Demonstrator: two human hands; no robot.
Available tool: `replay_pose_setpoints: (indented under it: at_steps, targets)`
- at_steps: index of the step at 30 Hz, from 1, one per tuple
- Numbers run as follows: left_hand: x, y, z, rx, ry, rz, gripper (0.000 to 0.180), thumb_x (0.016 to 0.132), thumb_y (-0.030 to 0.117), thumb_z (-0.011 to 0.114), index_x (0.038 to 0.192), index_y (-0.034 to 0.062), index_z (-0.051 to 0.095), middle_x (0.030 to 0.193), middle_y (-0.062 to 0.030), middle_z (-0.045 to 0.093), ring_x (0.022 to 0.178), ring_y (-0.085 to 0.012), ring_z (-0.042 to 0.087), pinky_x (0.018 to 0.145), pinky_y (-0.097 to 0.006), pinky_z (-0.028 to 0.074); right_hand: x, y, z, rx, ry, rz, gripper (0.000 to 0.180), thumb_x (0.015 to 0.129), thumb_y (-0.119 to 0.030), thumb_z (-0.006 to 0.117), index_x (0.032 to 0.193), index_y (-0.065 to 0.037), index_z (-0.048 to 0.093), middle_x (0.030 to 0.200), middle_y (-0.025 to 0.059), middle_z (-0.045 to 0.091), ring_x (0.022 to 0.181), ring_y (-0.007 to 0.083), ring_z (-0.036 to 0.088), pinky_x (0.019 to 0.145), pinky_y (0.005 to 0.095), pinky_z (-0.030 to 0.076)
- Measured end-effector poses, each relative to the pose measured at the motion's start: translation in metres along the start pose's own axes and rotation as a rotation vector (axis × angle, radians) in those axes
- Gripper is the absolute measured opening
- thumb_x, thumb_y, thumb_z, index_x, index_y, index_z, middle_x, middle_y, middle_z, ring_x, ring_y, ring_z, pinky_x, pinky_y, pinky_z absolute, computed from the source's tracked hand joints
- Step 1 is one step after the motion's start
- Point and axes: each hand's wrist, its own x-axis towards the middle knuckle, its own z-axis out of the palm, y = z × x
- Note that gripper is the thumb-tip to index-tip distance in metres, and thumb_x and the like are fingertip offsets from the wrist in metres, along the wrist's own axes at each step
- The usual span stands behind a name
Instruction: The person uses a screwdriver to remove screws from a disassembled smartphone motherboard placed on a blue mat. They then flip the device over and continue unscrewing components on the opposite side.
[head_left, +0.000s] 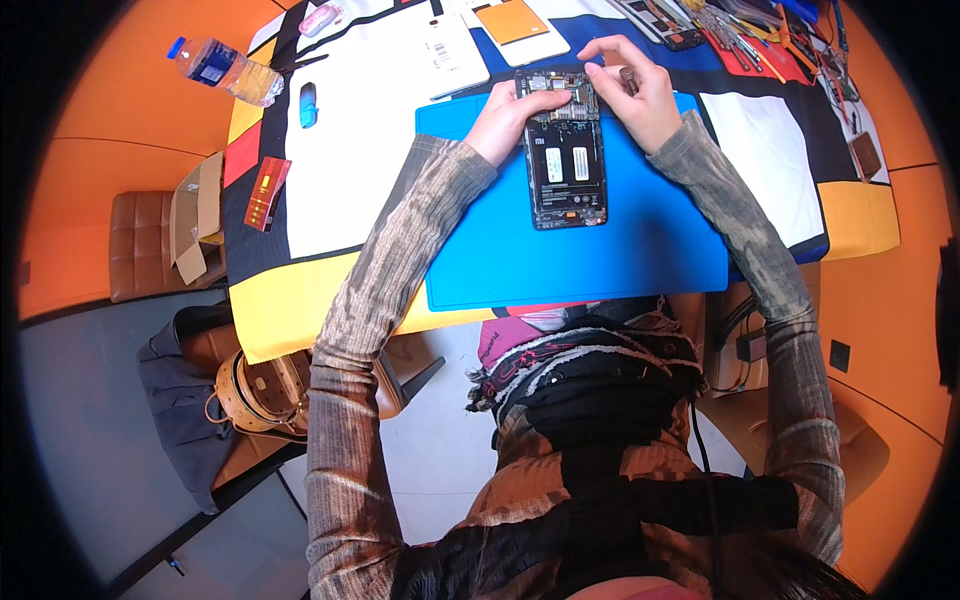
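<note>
My left hand grips the phone's top-left edge; right hand pinches at its top-right corner. Phone lies on the blue mat, back cover off, board exposed. Teardown looks early; board, battery still in.

An opened black smartphone is lying flat on its face, lengthwise away from the person, on a blue mat. Its back cover is off, exposing the circuit board at the far end and the dark battery bay below.
</note>
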Motion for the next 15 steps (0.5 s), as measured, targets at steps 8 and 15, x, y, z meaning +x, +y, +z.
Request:
replay_pose_setpoints:
  at_steps: [8,15]
  targets:
    - [0.004,-0.001,-0.006,-0.161,0.027,-0.042,0.026,0.086,0.017,0.062,0.106,0.0011,0.062,0.096,-0.0064,0.068,0.084,-0.0122,0.065,0.078,-0.026,0.051,0.003,0.008,-0.005,-0.014,-0.036,0.073,0.017,0.095,-0.021,0.055,0.103,-0.007,0.059,0.056,-0.0102,0.035,0.051,-0.0003,0.028,0.048,0.0201,0.02]
    - [0.006,-0.002,-0.013,-0.426,0.023,-0.094,0.022,0.085,0.013,0.062,0.102,-0.0005,0.062,0.094,-0.0093,0.068,0.082,-0.0157,0.067,0.075,-0.027,0.054,0.008,0.01,-0.005,0.256,-0.206,0.25,0.024,0.095,-0.029,0.055,0.088,-0.007,0.059,0.051,-0.0094,0.033,0.043,-0.0002,0.028,0.041,0.0189,0.019]
